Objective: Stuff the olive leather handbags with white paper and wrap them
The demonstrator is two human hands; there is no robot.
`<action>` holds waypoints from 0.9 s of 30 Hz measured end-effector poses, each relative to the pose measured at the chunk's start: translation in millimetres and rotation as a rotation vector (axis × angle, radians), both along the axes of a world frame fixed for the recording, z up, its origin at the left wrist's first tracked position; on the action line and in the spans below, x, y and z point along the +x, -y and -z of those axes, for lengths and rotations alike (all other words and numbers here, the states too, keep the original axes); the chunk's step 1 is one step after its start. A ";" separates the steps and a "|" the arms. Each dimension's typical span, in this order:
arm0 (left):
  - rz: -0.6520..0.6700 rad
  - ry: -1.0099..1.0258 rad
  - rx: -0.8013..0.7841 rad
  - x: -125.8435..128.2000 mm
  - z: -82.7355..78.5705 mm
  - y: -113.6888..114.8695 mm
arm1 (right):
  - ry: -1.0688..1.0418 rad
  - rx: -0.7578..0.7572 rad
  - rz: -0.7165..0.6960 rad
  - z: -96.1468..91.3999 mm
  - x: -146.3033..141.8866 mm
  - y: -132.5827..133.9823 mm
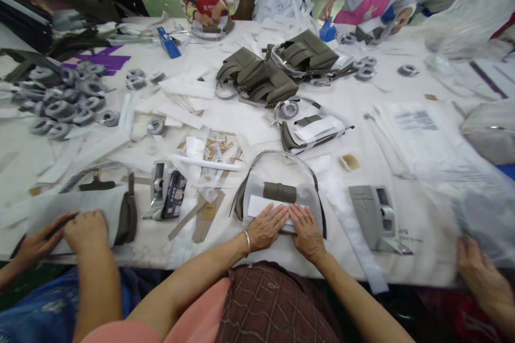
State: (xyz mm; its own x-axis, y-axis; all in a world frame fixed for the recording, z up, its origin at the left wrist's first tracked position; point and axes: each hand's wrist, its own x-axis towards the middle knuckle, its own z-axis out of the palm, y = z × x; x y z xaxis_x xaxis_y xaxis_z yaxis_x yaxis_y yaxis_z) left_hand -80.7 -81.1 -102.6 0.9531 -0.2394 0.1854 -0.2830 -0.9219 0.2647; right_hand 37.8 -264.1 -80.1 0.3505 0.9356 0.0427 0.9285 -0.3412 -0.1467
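My left hand point(267, 228), with a bangle at the wrist, lies flat on a folded white packing sheet point(257, 205). Beside it my right hand point(308, 233) also lies flat, its fingers stretched out and almost meeting the left ones. Under the sheet is an olive-grey handbag point(240, 204), partly covered by thin translucent wrapping. Its wrapped strap point(281, 154) arches away from me. An olive flap or tab point(279, 192) shows just beyond the white sheet. My palms hide the bag's near edge.
A grey tape dispenser point(364, 214) stands to the right; another dispenser point(159, 185) is at left. Several olive bags point(277, 72) are piled farther back, with a partly wrapped bag point(309, 131) nearer. Wrapped strap coils point(60, 110) lie left. Co-workers' hands point(86, 230) are close by.
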 end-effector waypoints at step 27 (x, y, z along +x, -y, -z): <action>-0.051 0.210 0.156 3.6 9.4 13.5 | -1.140 0.312 1.219 -61.9 -39.5 30.5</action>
